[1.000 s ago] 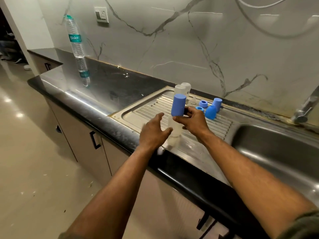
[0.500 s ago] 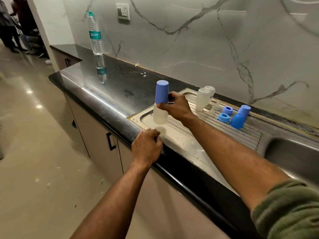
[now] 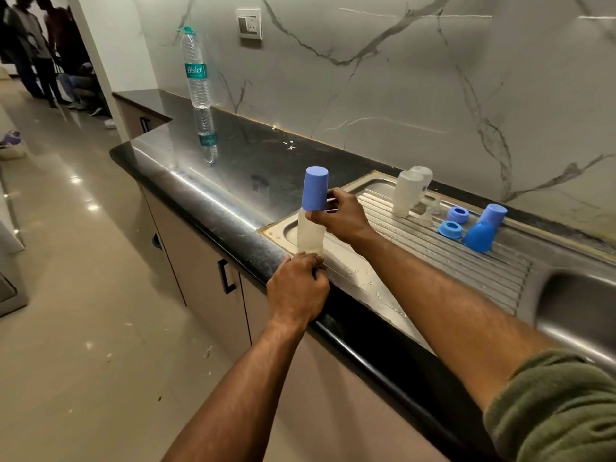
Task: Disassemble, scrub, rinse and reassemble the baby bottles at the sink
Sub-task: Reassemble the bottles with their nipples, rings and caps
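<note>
A translucent baby bottle (image 3: 310, 233) with a blue cap (image 3: 314, 188) stands upright at the left end of the steel drainboard (image 3: 433, 258). My right hand (image 3: 341, 215) grips it at the neck, just under the cap. My left hand (image 3: 298, 286) rests on the counter's front edge right below the bottle's base, fingers curled; whether it holds anything is hidden. Two uncapped bottle bodies (image 3: 408, 193) stand farther back on the drainboard. Beside them lie clear nipples (image 3: 426, 216), two blue collar rings (image 3: 450, 230) and two blue caps (image 3: 481, 233).
The sink basin (image 3: 580, 311) lies at the right. A tall plastic water bottle (image 3: 196, 70) stands on the black counter (image 3: 233, 168) by the marble wall. Cabinets sit below the counter. People stand in the doorway at the far left.
My right hand carried the capped bottle left to the drainboard's end and set it down. My left hand dropped from beside the bottle to the counter edge.
</note>
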